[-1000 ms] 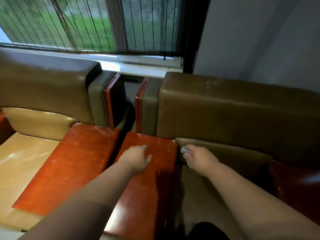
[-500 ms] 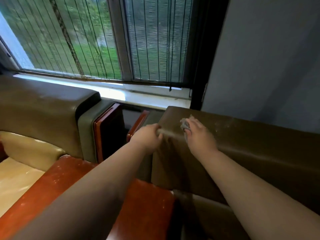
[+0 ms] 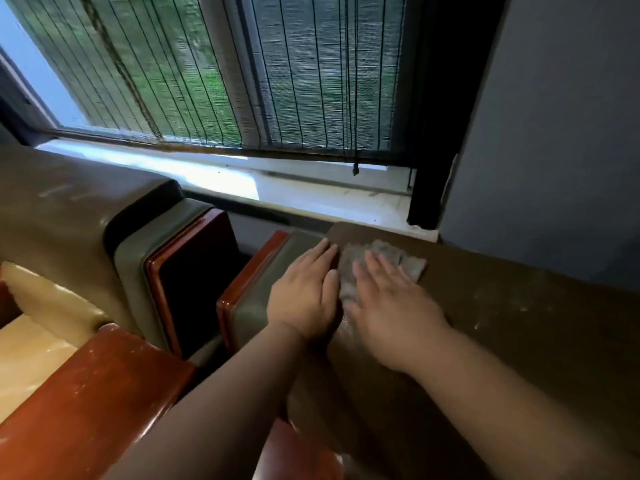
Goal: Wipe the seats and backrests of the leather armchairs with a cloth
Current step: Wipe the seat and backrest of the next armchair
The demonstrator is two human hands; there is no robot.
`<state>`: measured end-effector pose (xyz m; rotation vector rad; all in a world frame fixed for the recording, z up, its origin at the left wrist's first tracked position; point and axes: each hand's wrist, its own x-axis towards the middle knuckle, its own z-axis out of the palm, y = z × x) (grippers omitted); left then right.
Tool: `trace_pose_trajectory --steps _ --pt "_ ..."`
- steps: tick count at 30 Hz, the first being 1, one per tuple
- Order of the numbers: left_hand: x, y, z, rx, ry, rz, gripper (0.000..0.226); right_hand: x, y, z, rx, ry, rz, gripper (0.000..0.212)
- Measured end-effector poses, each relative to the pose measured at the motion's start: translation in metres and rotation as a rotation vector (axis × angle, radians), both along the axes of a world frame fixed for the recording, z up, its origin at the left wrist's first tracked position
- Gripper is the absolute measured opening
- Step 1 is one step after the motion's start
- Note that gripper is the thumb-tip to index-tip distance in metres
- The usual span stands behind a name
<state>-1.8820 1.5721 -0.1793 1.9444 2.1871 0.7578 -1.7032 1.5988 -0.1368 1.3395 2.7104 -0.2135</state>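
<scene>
Room: two brown leather armchairs stand side by side under a window (image 3: 207, 74); a grey wall (image 3: 554, 133) rises at the right.
Window: a slatted bamboo blind (image 3: 311, 81) hangs over the glass, green showing through; its cord end dangles above the pale sill (image 3: 311, 192).
Near armchair: its dark brown backrest (image 3: 519, 323) runs along the right, the flat top dusty with pale specks.
Far armchair: its backrest (image 3: 69, 209) is at the left, with a lighter tan cushion (image 3: 45, 299) below.
Armrests: two red-brown wooden armrests, the far chair's (image 3: 86, 393) and the near chair's (image 3: 298, 455), lie close together with a narrow gap between.
Cloth: one grey cloth (image 3: 384, 258) lies spread on the top left end of the near backrest.
Right hand: the right hand (image 3: 391, 306) lies flat on the cloth, fingers (image 3: 374, 268) straight and slightly spread, pressing it down.
Left hand: the left hand (image 3: 308, 289) rests flat on the backrest's left corner, just beside the cloth, fingers straight and together, thumb by the cloth's edge.
Count: two armchairs, two hands, one cloth, one blind.
</scene>
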Motion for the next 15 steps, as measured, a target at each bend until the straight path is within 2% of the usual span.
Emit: trace_pose_trajectory --steps 4,6,8,11,13,15 --pt "-0.002 0.004 0.0 -0.085 -0.002 -0.003 0.072 -0.01 0.096 0.007 -0.171 0.013 -0.096 0.071" --pt "-0.005 0.005 0.001 -0.114 0.02 -0.007 0.071 -0.021 0.113 0.007 -0.168 -0.02 -0.078 0.064" --pt "-0.011 0.006 0.003 -0.146 0.043 -0.055 0.073 -0.024 0.092 0.012 -0.126 0.012 -0.028 0.062" --pt "-0.018 0.003 0.004 -0.15 0.06 -0.127 0.088 0.003 0.011 0.023 -0.112 0.084 0.113 0.062" --pt "-0.019 0.002 0.001 -0.106 0.033 -0.134 0.087 0.021 -0.035 0.02 -0.073 0.071 0.139 0.068" --pt "-0.019 0.0 0.0 -0.066 -0.007 -0.124 0.082 0.024 -0.029 0.016 -0.068 0.019 0.115 0.069"
